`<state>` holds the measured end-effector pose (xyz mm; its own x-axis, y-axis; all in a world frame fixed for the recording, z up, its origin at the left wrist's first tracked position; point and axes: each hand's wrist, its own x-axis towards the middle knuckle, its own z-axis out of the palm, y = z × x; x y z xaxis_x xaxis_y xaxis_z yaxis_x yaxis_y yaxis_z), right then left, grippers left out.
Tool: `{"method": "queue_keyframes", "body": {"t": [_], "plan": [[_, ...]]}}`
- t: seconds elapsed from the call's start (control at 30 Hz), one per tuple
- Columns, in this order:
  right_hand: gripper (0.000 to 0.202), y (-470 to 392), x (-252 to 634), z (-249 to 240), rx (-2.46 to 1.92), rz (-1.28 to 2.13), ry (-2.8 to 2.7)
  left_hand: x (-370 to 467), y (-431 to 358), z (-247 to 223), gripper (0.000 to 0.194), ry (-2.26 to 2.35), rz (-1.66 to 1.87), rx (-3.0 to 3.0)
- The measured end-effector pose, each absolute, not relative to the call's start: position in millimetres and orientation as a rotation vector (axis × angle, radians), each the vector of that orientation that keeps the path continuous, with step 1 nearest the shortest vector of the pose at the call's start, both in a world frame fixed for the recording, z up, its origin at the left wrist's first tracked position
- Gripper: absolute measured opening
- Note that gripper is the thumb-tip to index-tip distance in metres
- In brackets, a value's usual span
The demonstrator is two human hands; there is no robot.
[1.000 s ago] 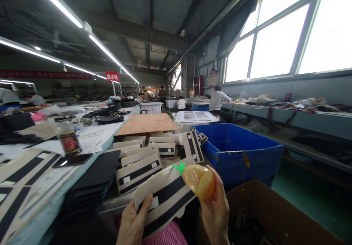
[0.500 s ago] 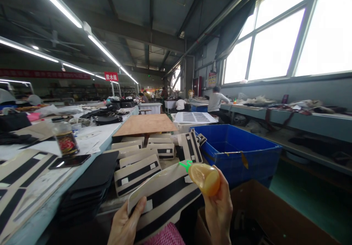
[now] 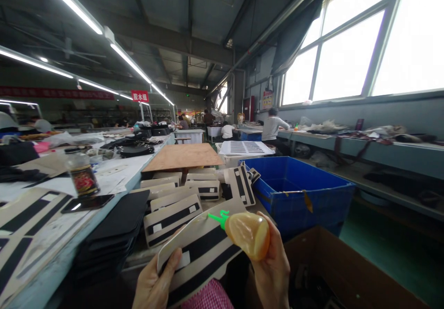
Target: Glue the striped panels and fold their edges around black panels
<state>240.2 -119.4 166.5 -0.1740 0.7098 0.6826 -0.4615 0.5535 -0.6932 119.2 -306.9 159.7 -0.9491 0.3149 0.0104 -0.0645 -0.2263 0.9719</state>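
Note:
A beige panel with black stripes [image 3: 204, 249] is tilted in front of me, with a small white patch near its left end. My left hand [image 3: 157, 276] grips that left end, thumb on the striped face. In my right hand [image 3: 272, 262] is a squeeze bottle [image 3: 247, 234] of amber liquid, fingers wrapped round its base. Its green nozzle points left, with the tip at the panel's upper edge; whether it touches I cannot tell. Similar striped panels [image 3: 173, 219] lean in rows just beyond.
Left of me, a stack of black panels [image 3: 114, 225] stands beside a table holding a jar [image 3: 83, 177] and a phone [image 3: 88, 203]. A blue bin [image 3: 312, 202] and a cardboard box [image 3: 360, 272] are on the right. A co-worker [image 3: 273, 126] stands farther back.
My right hand has moved the bottle left and slightly down, so the nozzle tip has travelled left along the panel's upper edge. The panel and my left hand have shifted slightly left.

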Motion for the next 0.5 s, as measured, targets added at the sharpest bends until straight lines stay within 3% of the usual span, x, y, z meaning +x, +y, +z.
{"method": "queue_keyframes", "body": {"t": [0.33, 0.5], "plan": [[0.050, -117.6, 239.1, 163.6, -0.222, 1.078, -1.421, 117.9, -306.4, 156.6, 0.041, 1.846, 2.249, 0.337], [0.055, -104.5, 233.6, 156.9, -0.415, 0.938, -1.331, 112.2, -309.4, 153.1, 0.047, 1.847, 2.255, 0.349]]}}
